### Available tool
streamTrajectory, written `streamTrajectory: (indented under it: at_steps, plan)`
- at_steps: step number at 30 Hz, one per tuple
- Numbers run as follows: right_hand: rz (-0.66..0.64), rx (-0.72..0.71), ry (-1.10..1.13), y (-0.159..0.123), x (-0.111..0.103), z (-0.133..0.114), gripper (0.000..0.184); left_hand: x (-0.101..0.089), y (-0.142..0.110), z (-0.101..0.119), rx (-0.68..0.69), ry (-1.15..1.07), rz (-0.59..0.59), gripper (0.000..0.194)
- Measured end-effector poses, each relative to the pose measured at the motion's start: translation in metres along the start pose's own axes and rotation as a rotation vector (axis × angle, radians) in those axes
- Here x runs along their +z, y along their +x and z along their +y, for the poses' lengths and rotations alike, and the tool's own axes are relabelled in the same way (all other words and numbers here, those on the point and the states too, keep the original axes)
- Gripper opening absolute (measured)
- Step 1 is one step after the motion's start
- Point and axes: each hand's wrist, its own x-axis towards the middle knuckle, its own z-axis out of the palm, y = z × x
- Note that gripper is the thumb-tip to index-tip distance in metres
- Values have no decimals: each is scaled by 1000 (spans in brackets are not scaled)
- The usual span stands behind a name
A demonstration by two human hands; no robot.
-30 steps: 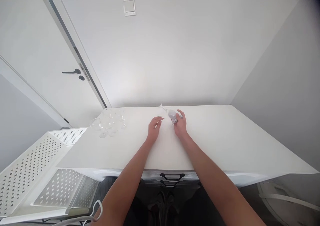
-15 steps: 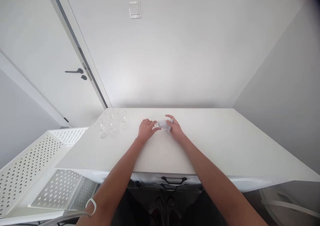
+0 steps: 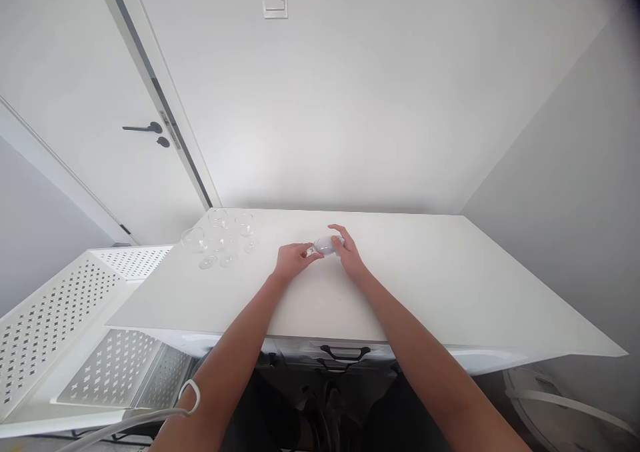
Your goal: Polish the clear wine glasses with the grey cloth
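Observation:
Both my hands meet over the middle of a white table [image 3: 450,285]. A clear stemmed glass [image 3: 325,244] with a pale cloth stuffed in its bowl lies sideways between them. My right hand [image 3: 347,255] wraps round the bowl and cloth. My left hand [image 3: 291,260] pinches the stem end of the same glass. Several more clear stemmed glasses [image 3: 220,239] stand grouped at the table's far left corner, apart from both hands.
A white perforated metal rack [image 3: 75,319] sits left of the table. A white door with a dark handle [image 3: 145,129] is at the back left. A light switch [image 3: 275,0] hangs on the wall. A dark drawer handle [image 3: 344,353] shows under the table's front edge.
The glass went from tilted up in my right hand to lying sideways between both hands. My left hand closed in and took its stem end.

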Motion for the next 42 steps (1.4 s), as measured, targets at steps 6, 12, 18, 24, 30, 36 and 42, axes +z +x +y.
streamTrajectory:
  at_steps: [6, 12, 18, 24, 30, 36, 42]
  plan:
    - [140, -20, -78, -3, 4, -2, 50, 8, 0, 0, 53, 77, 78, 49]
    - [280, -15, -7, -2, 3, 2, 45, 12, -1, -2, 26, 42, 103, 50]
    - [-33, 28, 35, 1, -8, -5, 52, 15, -1, -8, 122, 108, 24, 46]
    - [-101, 121, 162, 4, -13, -4, 53, 11, -2, -4, 86, -19, -20, 45]
    - [-48, 79, 176, 5, -16, 2, 40, 0, -3, 8, -105, -363, -114, 49]
    - [13, -106, 41, 1, -18, -2, 39, -3, 0, 9, -240, -528, -144, 52]
    - [190, 179, 281, 15, -15, 18, 46, 6, 2, -2, -47, -110, 66, 42]
